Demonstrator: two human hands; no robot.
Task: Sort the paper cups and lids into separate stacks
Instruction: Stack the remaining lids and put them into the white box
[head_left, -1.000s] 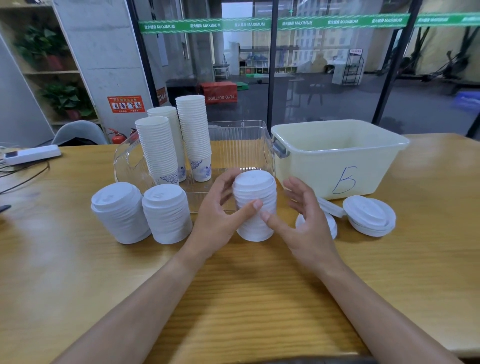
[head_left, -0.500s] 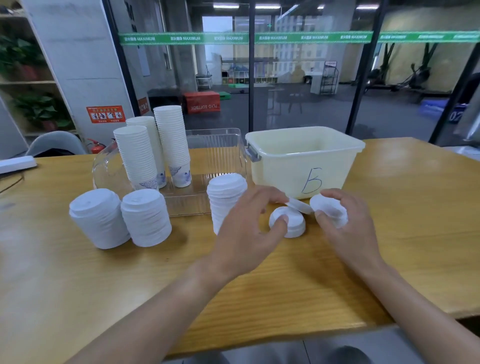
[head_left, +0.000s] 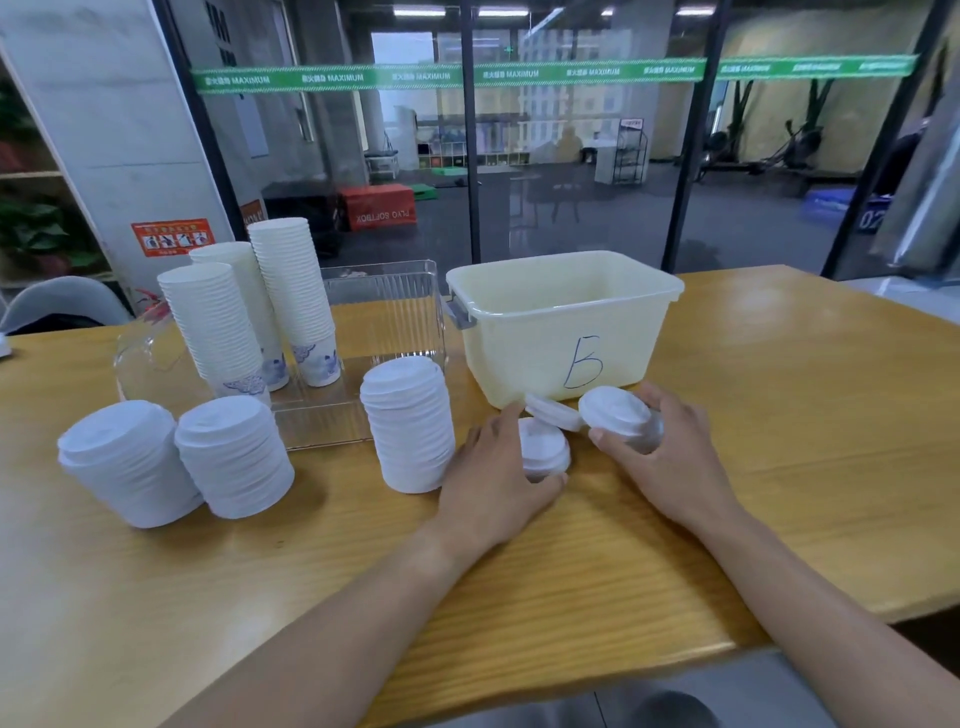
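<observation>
Both hands have dropped onto the loose lids beside the tall lid stack (head_left: 408, 423). Left hand (head_left: 491, 478) curls its fingers round a small lid pile (head_left: 545, 451) on the wooden table (head_left: 779, 415); right hand (head_left: 670, 457) grips another lid pile (head_left: 618, 413) before the cream bin (head_left: 561, 322).

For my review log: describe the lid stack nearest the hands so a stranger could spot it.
Start at the cream plastic bin marked B on the wooden table. Just left of its front corner stands a tall stack of white plastic lids, beside the left hand. Unlike the two touching lid stacks farther left, it stands alone.
</observation>
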